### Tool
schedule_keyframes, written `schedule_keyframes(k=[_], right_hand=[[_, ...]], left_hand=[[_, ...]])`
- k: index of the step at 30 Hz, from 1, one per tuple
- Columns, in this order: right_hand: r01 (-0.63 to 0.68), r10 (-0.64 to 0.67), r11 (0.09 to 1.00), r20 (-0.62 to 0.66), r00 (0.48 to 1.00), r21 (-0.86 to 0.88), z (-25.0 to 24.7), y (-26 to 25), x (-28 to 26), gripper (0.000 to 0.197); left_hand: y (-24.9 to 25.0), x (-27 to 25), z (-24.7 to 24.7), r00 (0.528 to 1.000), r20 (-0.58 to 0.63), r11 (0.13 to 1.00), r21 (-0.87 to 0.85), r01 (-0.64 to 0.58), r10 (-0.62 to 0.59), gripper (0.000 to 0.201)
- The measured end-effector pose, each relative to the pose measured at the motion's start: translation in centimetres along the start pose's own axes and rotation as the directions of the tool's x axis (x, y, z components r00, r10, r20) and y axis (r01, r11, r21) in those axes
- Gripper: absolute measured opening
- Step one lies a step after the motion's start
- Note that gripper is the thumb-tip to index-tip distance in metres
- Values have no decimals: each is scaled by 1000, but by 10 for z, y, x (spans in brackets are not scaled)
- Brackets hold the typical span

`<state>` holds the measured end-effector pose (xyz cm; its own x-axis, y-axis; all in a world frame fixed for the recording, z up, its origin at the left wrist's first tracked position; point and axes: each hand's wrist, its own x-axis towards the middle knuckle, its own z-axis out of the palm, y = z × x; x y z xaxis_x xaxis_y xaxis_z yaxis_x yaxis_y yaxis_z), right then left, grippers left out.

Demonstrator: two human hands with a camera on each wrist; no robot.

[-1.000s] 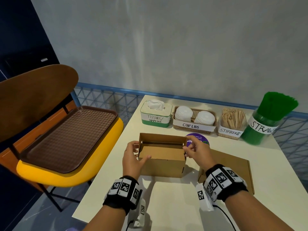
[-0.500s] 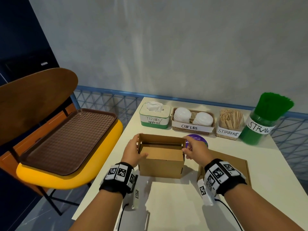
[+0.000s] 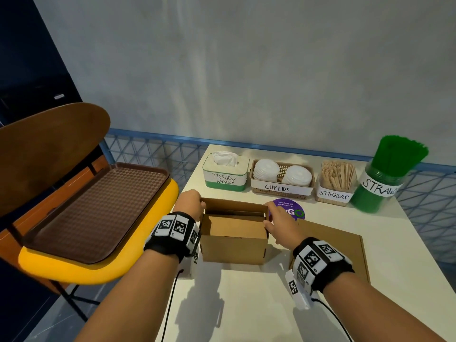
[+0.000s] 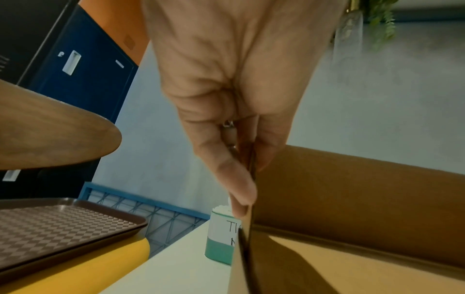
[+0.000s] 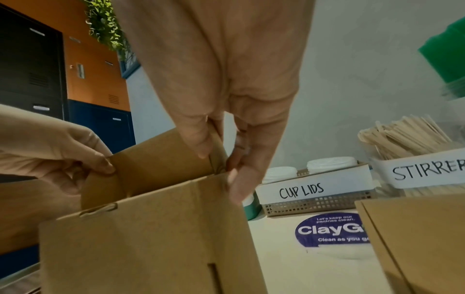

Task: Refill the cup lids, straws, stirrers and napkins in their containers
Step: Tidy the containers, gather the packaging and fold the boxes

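Observation:
An open brown cardboard box (image 3: pixel 233 245) stands on the cream table (image 3: pixel 246 304). My left hand (image 3: pixel 191 202) pinches its left wall (image 4: pixel 247 228) between thumb and fingers. My right hand (image 3: pixel 276 222) pinches the right wall (image 5: pixel 216 151) the same way. Along the back edge stand a tissue box (image 3: pixel 225 172) marked TISSUES/NAPKINS, a basket of white cup lids (image 3: pixel 281 177), a tub of wooden stirrers (image 3: pixel 336 180) and a jar of green straws (image 3: pixel 387 174). What the cardboard box holds is hidden.
A flat cardboard lid (image 3: pixel 335 243) lies right of the box, with a purple round sticker (image 3: pixel 291 211) behind it. A brown tray (image 3: pixel 93 211) rests on a yellow chair seat (image 3: pixel 74 270) left of the table. Blue wire railing (image 3: pixel 153 154) runs behind.
My left hand has slid from the box's front left corner to its left wall and now pinches the rim. The right hand has settled lower on the right wall. The box has stayed put.

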<state>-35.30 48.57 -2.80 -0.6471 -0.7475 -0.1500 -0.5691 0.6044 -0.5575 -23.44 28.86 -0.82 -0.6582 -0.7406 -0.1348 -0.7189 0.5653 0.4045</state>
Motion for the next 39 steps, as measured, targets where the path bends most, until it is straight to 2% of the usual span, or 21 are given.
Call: schedule_keyframes(k=[3, 7, 9, 11, 13, 15, 16, 18, 19, 20, 24, 27, 31, 34, 36, 39], right_hand=[[-7, 7, 1000, -14, 1000, 19, 6, 2, 4, 36], [21, -20, 999, -19, 1000, 39, 13, 9, 2, 37], [28, -27, 997, -7, 1000, 70, 15, 11, -1, 38], [45, -49, 994, 33, 998, 94, 16, 11, -4, 40], [41, -58, 979, 79, 995, 200, 20, 11, -7, 47], [-74, 12, 886, 137, 991, 458, 23, 7, -9, 55], [-153, 64, 792, 169, 984, 591, 24, 5, -9, 57], [-242, 141, 618, 198, 970, 748, 24, 5, -7, 54], [-245, 150, 596, 194, 969, 764, 25, 6, -5, 50], [-237, 145, 609, 188, 971, 756, 27, 7, -4, 48], [-251, 177, 635, 179, 968, 731, 33, 11, -6, 48], [-240, 184, 680, 155, 971, 692, 40, 15, -9, 48], [-187, 168, 700, 95, 981, 689, 49, 17, -16, 48], [-154, 162, 700, 55, 985, 698, 53, 16, -22, 48], [-150, 175, 620, 50, 983, 770, 55, 16, -25, 44], [-170, 218, 425, 82, 972, 889, 57, 8, -32, 26]], left_hand=[[-2, 2, 2, 999, 36, 1000, -17, -15, 16, 25], [-12, -5, 13, 993, -18, 993, -37, -115, 114, 32], [-17, -10, 19, 985, -23, 985, 9, -171, 171, 35], [-20, -17, 27, 975, 47, 975, 33, -219, 217, 42], [-22, -26, 35, 965, 149, 975, -76, -208, 217, 57], [-22, -32, 41, 963, 199, 958, -253, -132, 185, 64], [-21, -33, 43, 958, 232, 932, -354, -77, 167, 62], [-19, -34, 45, 952, 290, 810, -578, 95, 95, 56], [-18, -33, 46, 956, 293, 738, -651, 176, 30, 56], [-19, -33, 47, 961, 277, 698, -684, 214, -24, 56], [-30, -29, 63, 962, 267, 767, -604, 218, -63, 58], [-33, -36, 65, 969, 245, 737, -648, 192, -37, 55], [-33, -44, 65, 986, 165, 772, -629, 87, 24, 49], [-36, -46, 67, 991, 128, 759, -649, 51, 43, 48], [-38, -50, 67, 989, 137, 724, -687, 59, 50, 43], [-33, -61, 65, 980, 186, 596, -795, 111, 65, 25]])
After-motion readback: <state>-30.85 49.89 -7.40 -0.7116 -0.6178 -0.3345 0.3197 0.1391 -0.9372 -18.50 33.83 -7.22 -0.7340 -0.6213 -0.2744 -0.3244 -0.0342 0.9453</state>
